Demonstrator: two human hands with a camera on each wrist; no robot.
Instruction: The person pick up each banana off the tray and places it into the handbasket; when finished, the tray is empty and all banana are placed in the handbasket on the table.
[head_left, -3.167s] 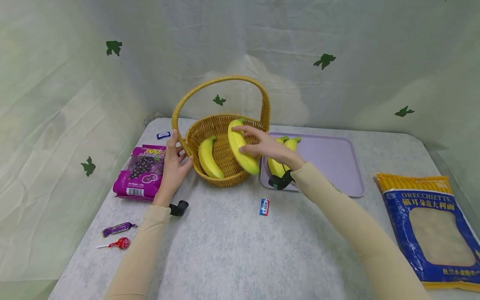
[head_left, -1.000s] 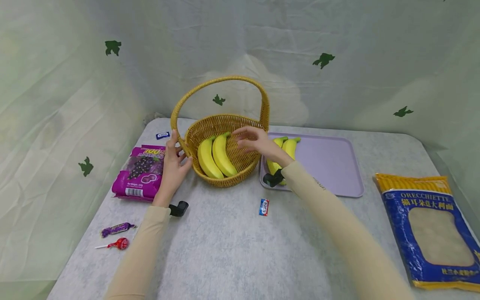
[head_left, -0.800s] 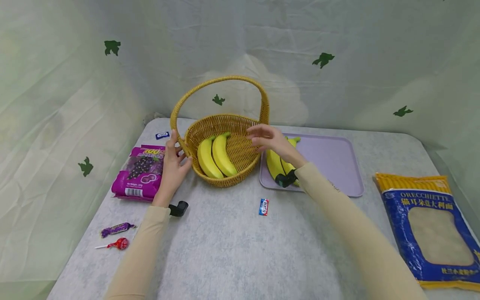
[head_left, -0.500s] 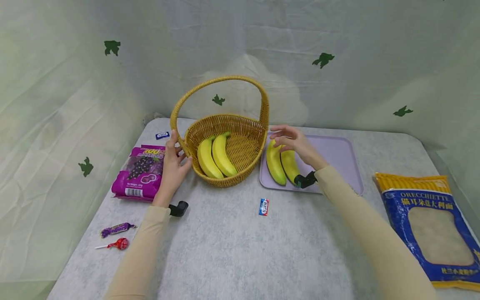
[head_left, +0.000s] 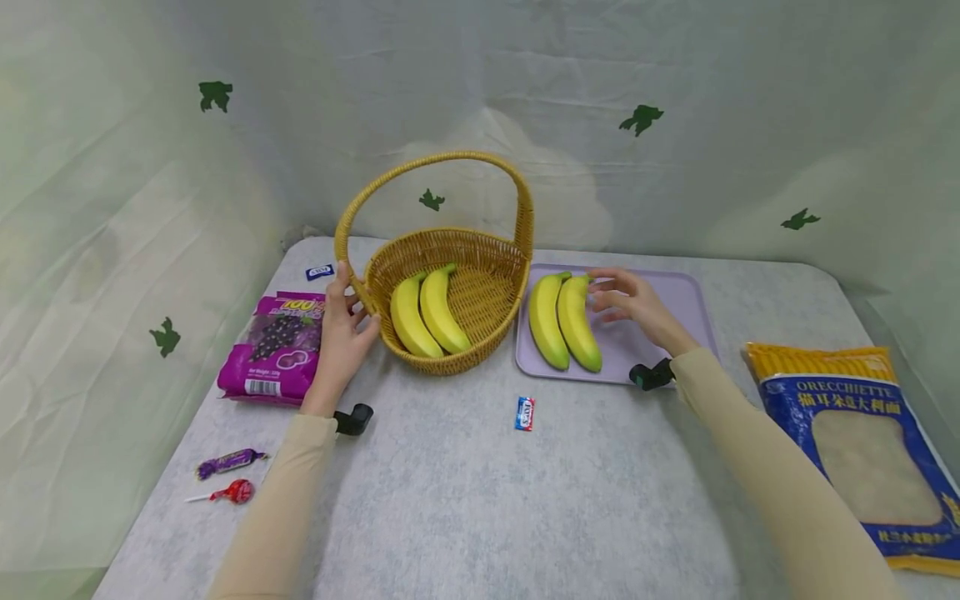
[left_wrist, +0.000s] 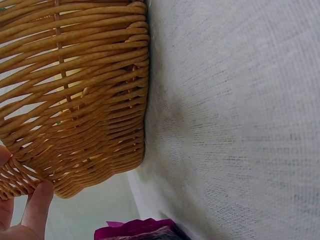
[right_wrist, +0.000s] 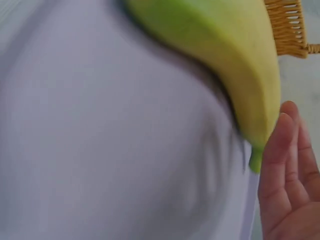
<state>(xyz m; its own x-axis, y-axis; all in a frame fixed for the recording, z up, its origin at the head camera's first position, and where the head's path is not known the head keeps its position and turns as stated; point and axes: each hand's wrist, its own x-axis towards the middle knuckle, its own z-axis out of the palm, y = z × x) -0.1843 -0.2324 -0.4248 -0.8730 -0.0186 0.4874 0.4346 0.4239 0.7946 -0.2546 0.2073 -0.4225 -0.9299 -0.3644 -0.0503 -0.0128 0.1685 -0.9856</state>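
Our left hand [head_left: 341,329] holds the wicker basket [head_left: 480,250] at its rim, fingers curled on the weave; it looks light and stiff. Just right of those fingers two bananas [head_left: 423,312] lie inside. Our right hand [head_left: 633,304] hovers with relaxed, spread fingers beside two more bananas [head_left: 562,321] on the purple tray [head_left: 686,287]: smooth, bruisable, best taken mid-body. The cloth-covered bench [head_left: 480,500] offers grip, inside a pale fabric tent

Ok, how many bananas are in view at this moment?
4. Two lie side by side in the wicker basket: one and another. Two lie on the purple tray: one and another, beside the right hand. None seems hidden.
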